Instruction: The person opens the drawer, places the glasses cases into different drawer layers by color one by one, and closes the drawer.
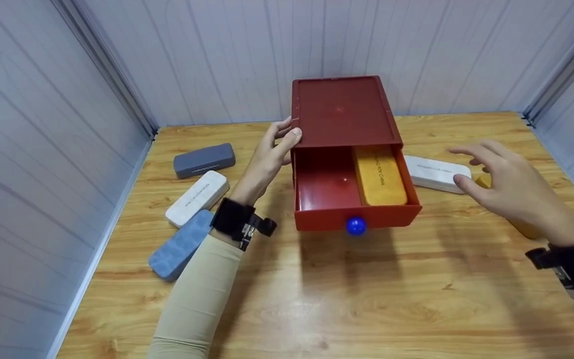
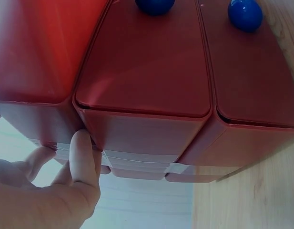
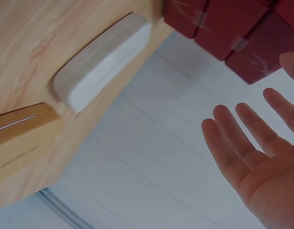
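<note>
A red drawer cabinet (image 1: 344, 109) stands at the back of the table, its top drawer (image 1: 327, 219) pulled out by a blue knob side facing me. A yellow glasses case (image 1: 380, 177) lies in that drawer's right compartment. My left hand (image 1: 269, 157) rests on the cabinet's left side, thumb near the front top corner; the left wrist view shows the fingers touching the side wall (image 2: 137, 131). Off to the right, my right hand (image 1: 508, 184) hovers with fingers spread and holds nothing. Beneath it, a second yellow case (image 1: 523, 228) is partly hidden; a white glasses case (image 1: 434, 173) lies beside the cabinet.
On the left of the table lie a grey-blue case (image 1: 205, 158), a white case (image 1: 197, 198) and a light blue case (image 1: 180, 249), the last partly behind my left forearm. Pale panel walls (image 1: 237, 60) enclose the table at the back and sides.
</note>
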Demonstrator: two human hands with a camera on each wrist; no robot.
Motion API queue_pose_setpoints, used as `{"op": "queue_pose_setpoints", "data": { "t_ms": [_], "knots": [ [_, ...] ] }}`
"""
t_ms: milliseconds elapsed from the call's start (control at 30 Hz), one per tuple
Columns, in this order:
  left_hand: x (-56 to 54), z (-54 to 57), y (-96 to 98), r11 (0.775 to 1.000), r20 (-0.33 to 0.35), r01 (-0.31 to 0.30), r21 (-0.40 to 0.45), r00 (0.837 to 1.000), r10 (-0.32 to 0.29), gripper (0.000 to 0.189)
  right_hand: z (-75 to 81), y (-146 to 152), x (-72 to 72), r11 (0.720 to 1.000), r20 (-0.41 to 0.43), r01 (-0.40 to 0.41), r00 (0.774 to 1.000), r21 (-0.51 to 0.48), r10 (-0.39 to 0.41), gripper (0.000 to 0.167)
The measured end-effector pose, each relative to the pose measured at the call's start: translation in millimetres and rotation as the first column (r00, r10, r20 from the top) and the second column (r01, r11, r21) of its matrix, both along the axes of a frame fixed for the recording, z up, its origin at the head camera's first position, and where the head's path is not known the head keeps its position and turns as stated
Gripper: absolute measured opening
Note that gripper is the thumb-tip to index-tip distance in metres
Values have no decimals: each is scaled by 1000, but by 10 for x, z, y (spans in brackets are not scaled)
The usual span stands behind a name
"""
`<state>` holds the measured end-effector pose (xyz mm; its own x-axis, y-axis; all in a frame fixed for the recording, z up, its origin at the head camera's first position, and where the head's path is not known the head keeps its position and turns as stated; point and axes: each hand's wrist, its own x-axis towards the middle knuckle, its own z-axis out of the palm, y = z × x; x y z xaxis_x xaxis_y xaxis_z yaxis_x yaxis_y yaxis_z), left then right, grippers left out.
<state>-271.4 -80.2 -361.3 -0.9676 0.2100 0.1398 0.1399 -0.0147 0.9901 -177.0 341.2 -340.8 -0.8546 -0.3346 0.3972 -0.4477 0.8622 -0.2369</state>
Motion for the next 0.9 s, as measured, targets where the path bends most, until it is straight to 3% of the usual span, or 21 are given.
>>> {"op": "queue_pose_setpoints", "data": {
  "t_ms": [267, 600, 900],
  "knots": [
    [7, 12, 17, 999, 2, 15, 31, 1000, -15, 63, -91, 267, -38, 997, 40, 70, 997, 20, -71, 55],
    [13, -6, 4, 1000, 6, 13, 13, 1000, -13, 64, -266, 587, -37, 989, 23, 129, 991, 70, -131, 66],
    [3, -8, 7, 1000, 3, 11, 27, 1000, -11, 63, -391, 866, -25, 978, 96, 184, 976, 102, -194, 72]
  ]
}}
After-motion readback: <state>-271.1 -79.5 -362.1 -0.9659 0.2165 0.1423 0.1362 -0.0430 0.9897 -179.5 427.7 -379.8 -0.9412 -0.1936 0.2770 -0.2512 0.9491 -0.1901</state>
